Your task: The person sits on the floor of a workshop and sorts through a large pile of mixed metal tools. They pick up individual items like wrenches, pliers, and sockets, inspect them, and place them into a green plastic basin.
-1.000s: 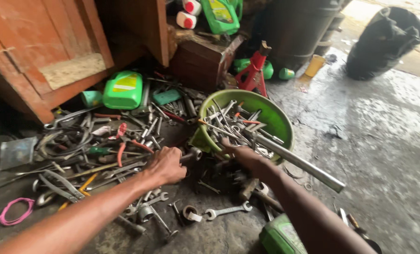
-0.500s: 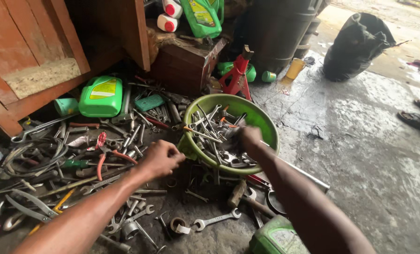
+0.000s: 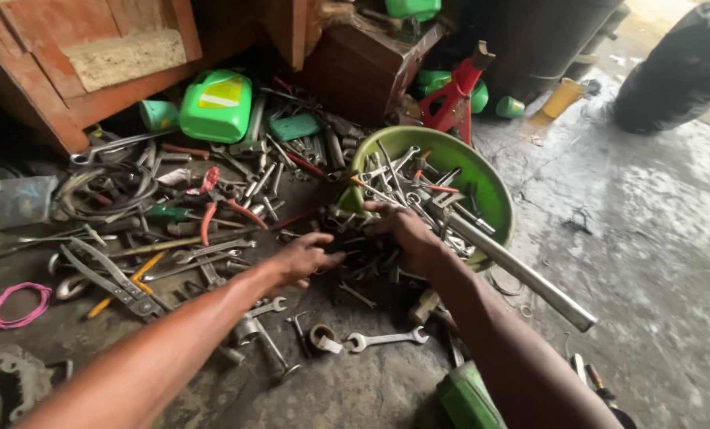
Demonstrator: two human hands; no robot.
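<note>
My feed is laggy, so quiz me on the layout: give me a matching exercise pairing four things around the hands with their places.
Things:
1. round green plastic basin
2. green plastic jug
3. pink cord loop
4. long steel pipe

Places:
A. far left on the floor
B. sticking out of the basin toward the lower right
C. just beyond the right hand
D. upper left, by the red wooden cabinet

Pairs: 1-C, 2-D, 3-A, 4-B

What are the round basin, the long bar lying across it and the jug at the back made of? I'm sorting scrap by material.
Green basin: likely plastic, uniform matte colour with a smooth moulded rim. Long bar: apparently steel tube, grey with a dull sheen. Green jug: plastic by its glossy moulded body.
</note>
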